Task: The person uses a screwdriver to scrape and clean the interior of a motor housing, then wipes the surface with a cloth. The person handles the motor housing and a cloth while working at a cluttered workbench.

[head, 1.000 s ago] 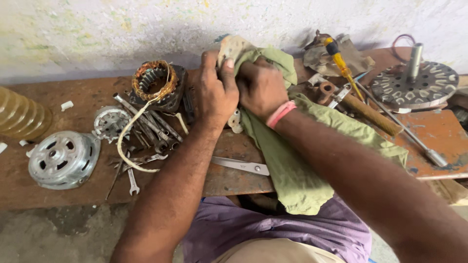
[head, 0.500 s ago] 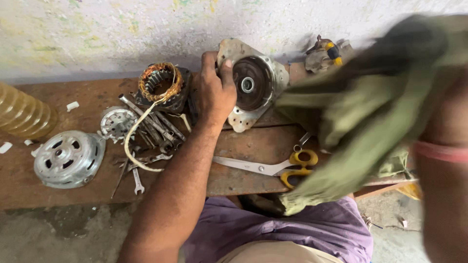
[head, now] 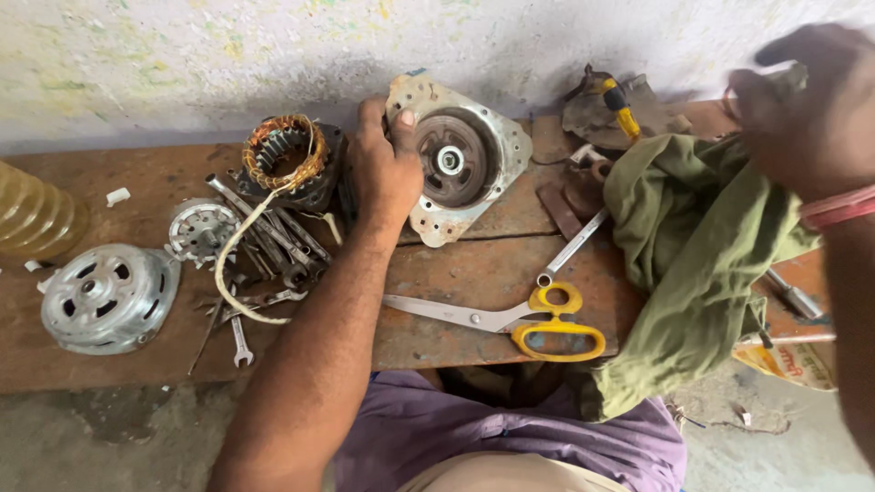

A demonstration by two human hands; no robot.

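My left hand [head: 383,169] grips the left edge of a grey metal motor end cover [head: 460,164], holding it tilted on edge against the wall, its round bearing seat facing me. My right hand [head: 807,109] is raised at the far right, closed on the top of an olive green cloth [head: 693,246] that drapes down over the bench edge. Yellow-handled scissors [head: 519,323] lie flat on the wooden bench [head: 474,273] in front of the cover.
A copper-wound stator [head: 287,155] and a heap of spanners [head: 264,246] lie left of my left hand. Further left are a round motor housing [head: 105,296] and a yellow bottle [head: 36,214]. A yellow-handled screwdriver [head: 620,105] lies at the back right.
My right hand pulled the green cloth off the motor cover and away to the right, uncovering the cover and the scissors. My left hand kept its hold on the cover.
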